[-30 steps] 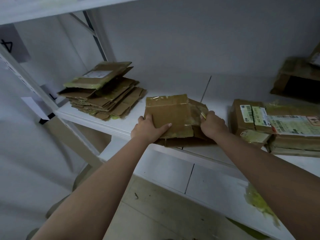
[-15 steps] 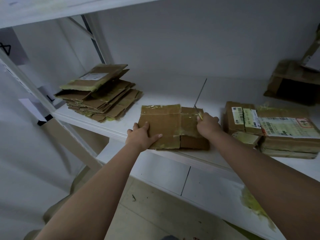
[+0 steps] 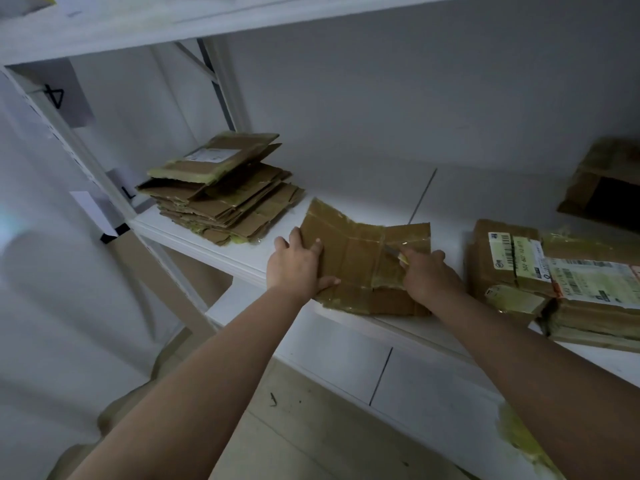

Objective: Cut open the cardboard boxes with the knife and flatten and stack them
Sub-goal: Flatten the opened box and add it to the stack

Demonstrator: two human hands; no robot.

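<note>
Box (image 3: 360, 261) between both hands (image 3: 298, 268)

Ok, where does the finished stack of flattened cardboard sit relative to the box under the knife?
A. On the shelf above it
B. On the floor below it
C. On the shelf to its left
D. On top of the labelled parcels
C: the flattened stack lies on the same shelf, left of the box that the right hand is cutting.
</note>
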